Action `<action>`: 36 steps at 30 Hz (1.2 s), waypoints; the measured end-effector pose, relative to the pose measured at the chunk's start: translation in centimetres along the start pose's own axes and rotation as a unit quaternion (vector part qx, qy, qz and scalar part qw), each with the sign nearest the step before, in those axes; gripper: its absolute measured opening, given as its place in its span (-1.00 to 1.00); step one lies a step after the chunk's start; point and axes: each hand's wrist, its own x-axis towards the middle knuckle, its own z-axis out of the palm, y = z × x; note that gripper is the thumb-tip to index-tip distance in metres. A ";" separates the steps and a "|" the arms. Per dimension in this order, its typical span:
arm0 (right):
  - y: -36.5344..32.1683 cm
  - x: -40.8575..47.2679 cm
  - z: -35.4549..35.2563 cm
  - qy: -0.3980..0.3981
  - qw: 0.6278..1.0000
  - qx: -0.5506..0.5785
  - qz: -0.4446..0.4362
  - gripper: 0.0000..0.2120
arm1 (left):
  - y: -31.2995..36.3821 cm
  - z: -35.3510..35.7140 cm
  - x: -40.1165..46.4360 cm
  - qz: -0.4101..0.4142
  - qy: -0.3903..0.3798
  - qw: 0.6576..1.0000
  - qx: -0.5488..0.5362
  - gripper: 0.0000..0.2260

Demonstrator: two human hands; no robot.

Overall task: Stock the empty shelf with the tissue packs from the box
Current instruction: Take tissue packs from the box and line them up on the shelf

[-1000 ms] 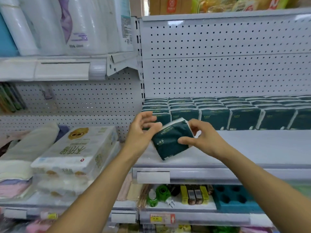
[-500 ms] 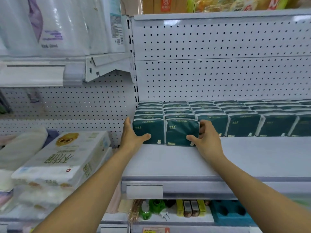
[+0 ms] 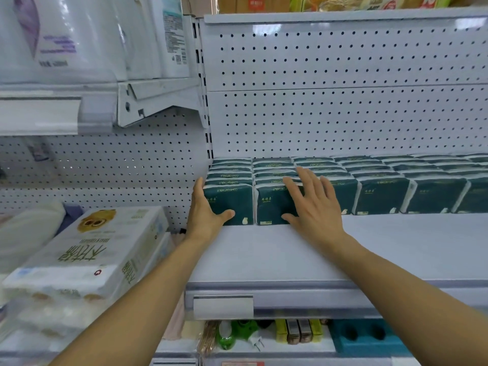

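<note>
Dark green tissue packs stand in several rows at the back of a white shelf (image 3: 290, 257). My left hand (image 3: 207, 211) lies against the left side of the front leftmost pack (image 3: 232, 199), thumb across its lower front. My right hand (image 3: 313, 204) presses flat, fingers spread, on the front of the second pack (image 3: 269, 207). The rows of packs (image 3: 383, 191) continue to the right edge. The box is out of view.
A perforated white back panel (image 3: 343, 101) rises behind the packs. Left of the shelf lie large white tissue bundles (image 3: 87, 254). An upper shelf with white rolls (image 3: 66, 40) overhangs at the left. Small goods (image 3: 264, 334) sit on the shelf below.
Both hands carried a green pack from the shelf's front to the back and stood it in the second row. My right hand then let go and flattened against its front.
</note>
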 end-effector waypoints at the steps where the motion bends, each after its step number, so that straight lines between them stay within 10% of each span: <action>1: 0.0 0.1 0.2 -0.005 1.000 -0.006 -0.012 -0.15 | 0.0 0.1 0.0 0.005 -0.001 1.000 0.004 -0.05; 12: 0.0 -0.4 0.3 -0.052 0.998 0.005 -0.030 -0.24 | -0.6 -0.2 0.3 0.024 -0.003 0.999 0.037 -0.07; 18: -0.7 -0.4 -1.5 -0.068 0.997 0.018 -0.017 -0.17 | 0.1 -1.5 -0.1 0.084 0.036 0.962 0.257 0.05; 28: -7.2 -9.5 -10.7 0.043 0.988 0.142 -0.029 -0.46 | -0.7 -5.4 -12.1 0.332 0.070 0.891 0.303 -0.51; 36: -14.9 -20.8 -11.9 -0.067 0.968 0.233 -0.061 -0.53 | -8.8 -9.1 -23.9 0.296 -0.003 0.908 0.296 -0.57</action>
